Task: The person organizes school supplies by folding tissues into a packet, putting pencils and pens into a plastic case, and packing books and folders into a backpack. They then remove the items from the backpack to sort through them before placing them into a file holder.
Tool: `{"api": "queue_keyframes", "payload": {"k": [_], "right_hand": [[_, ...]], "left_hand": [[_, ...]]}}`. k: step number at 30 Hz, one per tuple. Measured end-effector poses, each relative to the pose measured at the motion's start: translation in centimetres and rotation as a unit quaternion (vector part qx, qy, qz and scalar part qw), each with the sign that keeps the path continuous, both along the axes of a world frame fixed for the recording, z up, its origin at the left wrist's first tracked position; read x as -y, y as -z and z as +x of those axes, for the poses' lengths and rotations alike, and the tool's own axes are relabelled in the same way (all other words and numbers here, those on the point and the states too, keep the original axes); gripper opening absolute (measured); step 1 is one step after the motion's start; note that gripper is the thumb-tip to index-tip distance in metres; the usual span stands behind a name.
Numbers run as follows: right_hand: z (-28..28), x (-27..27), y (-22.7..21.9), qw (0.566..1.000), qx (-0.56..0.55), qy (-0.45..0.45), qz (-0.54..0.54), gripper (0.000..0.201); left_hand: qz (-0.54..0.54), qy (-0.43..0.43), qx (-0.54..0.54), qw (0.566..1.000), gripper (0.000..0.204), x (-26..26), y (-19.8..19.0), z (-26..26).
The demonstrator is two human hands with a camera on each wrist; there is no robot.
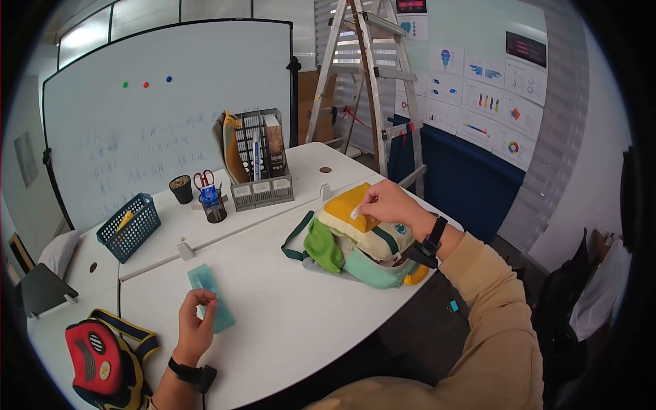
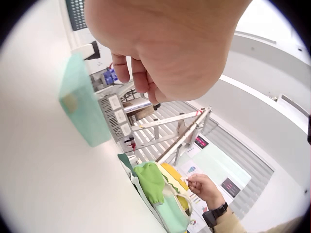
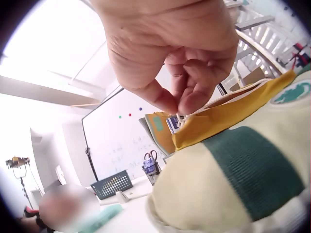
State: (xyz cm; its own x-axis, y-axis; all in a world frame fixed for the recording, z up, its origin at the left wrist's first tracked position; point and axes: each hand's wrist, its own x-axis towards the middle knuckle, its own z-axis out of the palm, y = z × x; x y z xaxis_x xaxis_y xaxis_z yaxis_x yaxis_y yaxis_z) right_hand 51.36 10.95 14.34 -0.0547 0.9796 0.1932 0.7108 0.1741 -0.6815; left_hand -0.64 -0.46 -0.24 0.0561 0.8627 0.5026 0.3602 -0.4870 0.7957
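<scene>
A small backpack [image 1: 369, 236] in cream, mint, green and yellow lies on the table's right side. My right hand [image 1: 389, 205] is over its yellow flap [image 1: 344, 199], thumb and fingertips pinching a small white piece [image 1: 354, 212]. In the right wrist view the pinch sits right at the flap's edge [image 3: 214, 121]; fingers hide most of the piece and I cannot tell what it is. My left hand [image 1: 195, 321], fingers loosely bent and holding nothing, overlaps a flat translucent teal case [image 1: 222, 311] in the head view. The left wrist view shows that case [image 2: 85, 104] apart from the fingers.
A red and black backpack [image 1: 96, 362] lies at the near left. Toward the back are a dark perforated basket [image 1: 130, 229], a small plant pot [image 1: 181, 190], a pen cup with scissors [image 1: 213, 207] and a grey file rack [image 1: 263, 195]. A stepladder [image 1: 369, 75] stands behind the table.
</scene>
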Motion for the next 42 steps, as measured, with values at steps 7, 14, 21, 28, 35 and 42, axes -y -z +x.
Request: {"api": "queue_keyframes", "payload": {"k": [7, 14, 21, 28, 35, 42], "right_hand": [[-0.9, -0.3, -0.5, 1.0, 0.004, -0.016, 0.002, 0.021], [-1.5, 0.7, -0.1, 0.996, 0.013, -0.082, 0.035, 0.019], [-1.9, 2.2, 0.1, 0.993, -0.018, -0.111, 0.021, 0.021], [-1.2, 1.3, 1.4, 0.992, -0.07, -0.108, -0.006, 0.025], [-0.8, 1.7, 1.2, 0.991, 0.027, -0.073, 0.107, 0.022], [7.4, -4.5, 2.5, 0.983, 0.07, 0.082, 0.15, 0.025]], "left_hand": [[0.135, 0.119, -0.124, 0.976, 0.015, -1.6, -7.9, 11.2], [-0.294, 0.214, 0.101, 0.926, 0.046, -10.5, -6.5, 25.8], [-0.422, 0.224, 0.262, 0.838, 0.043, -10.0, -4.9, 29.2], [-0.472, 0.232, 0.386, 0.758, 0.025, -10.1, -4.3, 30.1], [-0.441, 0.23, 0.424, 0.756, 0.019, -10.2, -4.0, 30.8], [-0.433, 0.209, 0.391, 0.785, 0.015, -10.0, -4.0, 29.8]]}}
